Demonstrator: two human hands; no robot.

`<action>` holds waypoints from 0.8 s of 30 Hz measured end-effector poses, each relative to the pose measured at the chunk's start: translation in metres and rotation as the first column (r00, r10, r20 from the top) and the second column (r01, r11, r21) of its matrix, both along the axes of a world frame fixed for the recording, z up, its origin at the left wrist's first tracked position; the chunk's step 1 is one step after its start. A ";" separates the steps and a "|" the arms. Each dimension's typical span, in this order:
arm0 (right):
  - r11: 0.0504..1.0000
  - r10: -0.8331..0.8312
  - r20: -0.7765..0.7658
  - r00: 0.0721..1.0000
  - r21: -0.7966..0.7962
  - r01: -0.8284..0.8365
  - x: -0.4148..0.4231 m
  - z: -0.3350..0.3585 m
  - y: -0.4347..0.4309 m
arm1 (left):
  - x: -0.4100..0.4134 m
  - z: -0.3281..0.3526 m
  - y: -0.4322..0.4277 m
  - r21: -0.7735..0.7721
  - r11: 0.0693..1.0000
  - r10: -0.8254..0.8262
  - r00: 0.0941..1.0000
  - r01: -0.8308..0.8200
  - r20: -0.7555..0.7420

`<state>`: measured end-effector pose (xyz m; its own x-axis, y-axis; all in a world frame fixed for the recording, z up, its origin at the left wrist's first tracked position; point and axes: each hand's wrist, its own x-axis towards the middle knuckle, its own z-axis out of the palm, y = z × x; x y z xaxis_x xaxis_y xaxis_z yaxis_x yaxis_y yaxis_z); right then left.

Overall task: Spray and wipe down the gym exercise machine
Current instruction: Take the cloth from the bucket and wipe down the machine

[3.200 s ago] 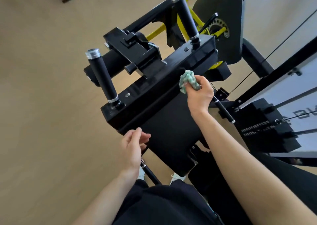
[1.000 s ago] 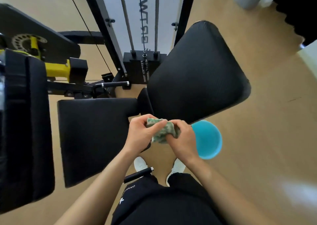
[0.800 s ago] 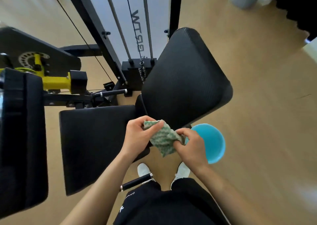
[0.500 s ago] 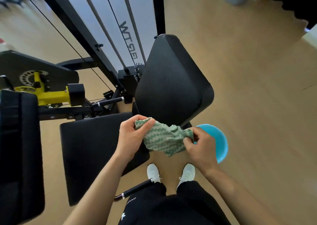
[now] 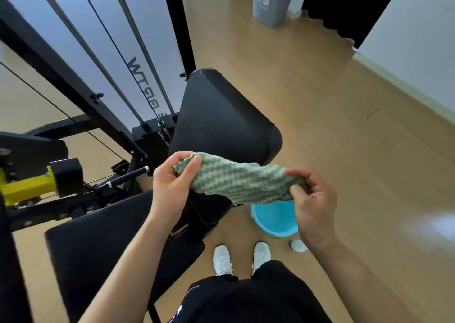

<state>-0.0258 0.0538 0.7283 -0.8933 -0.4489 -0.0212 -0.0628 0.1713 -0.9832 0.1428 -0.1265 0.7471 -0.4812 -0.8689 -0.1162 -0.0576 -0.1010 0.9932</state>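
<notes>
Since the frame half a second back, the cloth (image 5: pixel 241 183) has been drawn out from a loose bunch into a band stretched between the two hands, and the view has tipped up to show more floor and a bin.

Exercise machine frame (image 5: pixel 177 27): tall black uprights with guide rods and cables. Judged heavy and fixed; it will not shift under wiping pressure.

Back pad (image 5: pixel 221 116): black, ribbed, tilted, directly behind the cloth. Seat pad (image 5: pixel 105 244): black, flat, below the left forearm. Both are judged firm-cushioned, with a textured cover that should drag on a cloth rather than let it slide.

Cloth: green and white zigzag weave, held in the air in front of the back pad's lower edge and above the basin. Judged light, limp and non-fragile; whether it is damp cannot be told. It is best taken by its ends, as now, then folded flat into one palm.

Left hand (image 5: pixel 170 187): thumb and fingers pinch the cloth's left end. Right hand (image 5: pixel 312 204): fingers curl round the right end.

Surroundings: a grey bin (image 5: pixel 270 0) stands well away by the far wall. A blue basin (image 5: pixel 273 220) sits on the floor just beside the person's white shoes (image 5: pixel 222 260) and could be kicked. A yellow bracket (image 5: pixel 27 187) and a black lever (image 5: pixel 128 175) project left of the seat and may snag the cloth. A small white object (image 5: pixel 298 245) beside the basin cannot be identified. No spray bottle is discernible.
</notes>
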 end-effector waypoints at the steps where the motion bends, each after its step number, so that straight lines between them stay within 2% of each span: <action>1: 1.000 -0.030 -0.059 0.998 -0.005 0.029 0.002 0.005 0.000 | -0.001 0.004 -0.004 -0.006 1.000 -0.026 0.998 0.026 -0.048; 4: 0.992 -0.126 -0.362 0.924 -0.024 0.126 0.013 0.010 -0.002 | -0.008 0.002 -0.017 -0.022 0.997 -0.074 0.985 0.072 -0.157; 6: 0.982 -0.147 -0.488 0.860 0.028 0.184 0.020 -0.002 -0.007 | -0.019 -0.017 -0.025 -0.029 0.996 -0.089 0.990 0.087 -0.108; 7: 0.979 -0.129 -0.474 0.871 0.077 0.188 0.022 -0.011 -0.009 | -0.025 -0.029 -0.027 -0.023 0.996 -0.089 0.995 0.088 -0.047; 11: 0.963 -0.038 -0.231 0.972 0.253 0.097 0.028 -0.034 -0.020 | -0.040 -0.071 -0.029 0.054 0.998 0.007 0.993 -0.013 0.115; 15: 0.971 0.021 -0.101 0.995 0.240 0.004 0.022 -0.036 -0.034 | -0.046 -0.082 -0.028 0.041 0.999 0.014 0.982 -0.023 0.189; 17: 0.975 0.003 -0.047 0.999 0.223 0.008 0.022 -0.037 -0.043 | -0.049 -0.079 -0.025 0.046 0.999 -0.014 0.984 0.006 0.175; 19: 0.970 -0.071 -0.087 0.994 0.228 0.089 0.029 -0.040 -0.051 | -0.051 -0.072 -0.023 0.030 0.996 -0.086 0.986 0.083 0.141; 21: 0.973 -0.086 -0.232 0.969 0.188 0.132 0.039 -0.042 -0.052 | -0.047 -0.064 -0.023 -0.035 0.976 -0.209 0.972 0.214 0.107; 23: 0.988 0.044 -0.337 0.941 0.154 0.009 0.049 -0.037 -0.052 | -0.038 -0.055 -0.024 -0.116 0.917 -0.372 0.923 0.382 0.101; 24: 0.983 0.147 -0.331 0.932 0.150 -0.101 0.051 -0.033 -0.053 | -0.033 -0.050 -0.025 -0.145 0.873 -0.453 0.885 0.465 0.111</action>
